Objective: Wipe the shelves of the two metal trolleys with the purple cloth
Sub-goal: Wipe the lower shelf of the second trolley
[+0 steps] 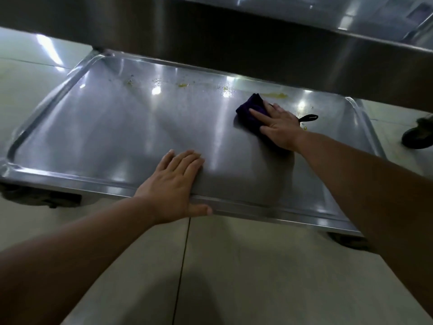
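Note:
The lower shelf point(112, 127) of a metal trolley fills the middle of the view, a shiny steel tray with a raised rim. My right hand point(278, 126) presses flat, fingers straight, on the folded purple cloth point(251, 111) at the shelf's far right. A black loop point(309, 118) of the cloth sticks out behind the hand. Yellow smears and crumbs point(182, 85) line the far edge of the shelf. My left hand point(174, 186) rests flat on the near rim, fingers on the shelf and thumb under the edge.
The trolley's upper shelf point(234, 36) overhangs the far side, leaving a low gap. Castor wheels point(42, 199) sit under the near corners. Pale floor tiles point(234, 277) surround the trolley. Someone's dark shoe point(418, 134) stands at the right edge.

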A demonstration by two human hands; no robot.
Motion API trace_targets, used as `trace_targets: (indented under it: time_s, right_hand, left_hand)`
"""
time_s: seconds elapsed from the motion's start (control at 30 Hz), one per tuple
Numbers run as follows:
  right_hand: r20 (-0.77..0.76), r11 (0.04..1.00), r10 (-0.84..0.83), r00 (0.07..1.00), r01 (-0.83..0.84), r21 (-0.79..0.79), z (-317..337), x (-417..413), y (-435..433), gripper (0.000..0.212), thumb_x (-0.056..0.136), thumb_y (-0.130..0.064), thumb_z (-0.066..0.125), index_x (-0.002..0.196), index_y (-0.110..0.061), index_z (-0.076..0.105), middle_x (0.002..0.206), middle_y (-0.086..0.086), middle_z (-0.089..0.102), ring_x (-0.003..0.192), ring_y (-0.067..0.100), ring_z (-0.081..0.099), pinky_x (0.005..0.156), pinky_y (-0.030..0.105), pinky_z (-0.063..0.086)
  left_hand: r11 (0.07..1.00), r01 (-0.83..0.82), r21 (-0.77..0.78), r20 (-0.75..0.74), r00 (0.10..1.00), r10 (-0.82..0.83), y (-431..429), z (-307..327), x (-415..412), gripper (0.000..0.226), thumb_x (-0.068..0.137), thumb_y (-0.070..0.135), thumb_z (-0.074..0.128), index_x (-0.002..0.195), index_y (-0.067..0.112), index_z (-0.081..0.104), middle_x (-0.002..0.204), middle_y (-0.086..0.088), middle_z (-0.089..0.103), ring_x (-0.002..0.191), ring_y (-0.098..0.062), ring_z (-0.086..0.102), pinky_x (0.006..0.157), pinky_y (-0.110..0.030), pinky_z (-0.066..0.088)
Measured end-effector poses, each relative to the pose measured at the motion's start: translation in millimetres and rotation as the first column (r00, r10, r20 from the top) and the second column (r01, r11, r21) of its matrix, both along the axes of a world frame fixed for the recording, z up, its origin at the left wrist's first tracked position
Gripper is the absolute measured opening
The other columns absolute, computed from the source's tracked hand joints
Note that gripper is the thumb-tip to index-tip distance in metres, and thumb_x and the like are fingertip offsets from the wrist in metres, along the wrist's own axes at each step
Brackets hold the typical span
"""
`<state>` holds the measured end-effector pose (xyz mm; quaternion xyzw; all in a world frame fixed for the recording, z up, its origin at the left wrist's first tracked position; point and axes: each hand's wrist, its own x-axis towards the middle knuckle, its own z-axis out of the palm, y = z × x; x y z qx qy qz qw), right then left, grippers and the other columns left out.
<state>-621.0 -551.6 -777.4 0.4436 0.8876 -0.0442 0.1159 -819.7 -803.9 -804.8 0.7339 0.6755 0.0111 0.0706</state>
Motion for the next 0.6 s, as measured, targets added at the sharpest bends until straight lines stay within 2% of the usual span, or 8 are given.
trace_targets:
  time_s: [0.2,0.4,0.47,0.6]
  right_hand:
    - [-0.012,1.000,-0.024,1.000,0.024,-0.004,-6,29,-27,0.056,0.101,-0.039,0.030,0.147,-0.052,-0.001,0.161,-0.002,-0.011,0.148,0.022,-0.008,0.117,0.043,0.002]
    - [0.032,0.991,0.124,0.992,-0.123,-0.047,-5,49,-94,0.056,0.102,-0.039,0.027,0.146,-0.052,-0.005,0.160,-0.001,-0.018,0.147,0.023,-0.012,0.115,0.043,0.000]
    - [0.044,0.984,0.167,0.985,-0.164,-0.066,-4,55,-119,0.057,0.103,-0.038,0.027,0.144,-0.052,-0.010,0.159,-0.001,-0.022,0.146,0.023,-0.016,0.115,0.043,-0.005]
    - [-0.014,0.961,0.258,0.966,-0.258,-0.100,-6,68,-153,0.057,0.104,-0.035,0.028,0.139,-0.054,-0.012,0.158,-0.003,-0.023,0.145,0.019,-0.021,0.116,0.043,-0.010]
  left_hand:
    - [1.000,0.006,0.030,-0.023,1.000,-0.005,0,-2,3,0.122,0.061,0.095,0.013,0.151,0.012,0.010,0.157,-0.004,0.013,0.145,-0.016,0.001,0.118,-0.037,-0.009]
    - [0.999,0.008,0.043,-0.010,1.000,-0.007,-4,2,6,0.128,0.055,0.096,0.000,0.151,0.011,0.005,0.157,-0.005,0.013,0.144,-0.019,0.003,0.118,-0.037,-0.010]
    - [0.998,0.007,0.063,-0.009,1.000,-0.006,-6,4,9,0.127,0.057,0.097,0.008,0.151,0.010,0.006,0.156,-0.007,0.014,0.145,-0.021,0.006,0.119,-0.040,-0.007]
    - [0.990,0.033,0.136,0.050,0.998,-0.041,-8,10,31,0.119,0.062,0.084,0.031,0.151,0.009,0.007,0.156,-0.010,0.017,0.145,-0.021,0.008,0.119,-0.039,-0.004]
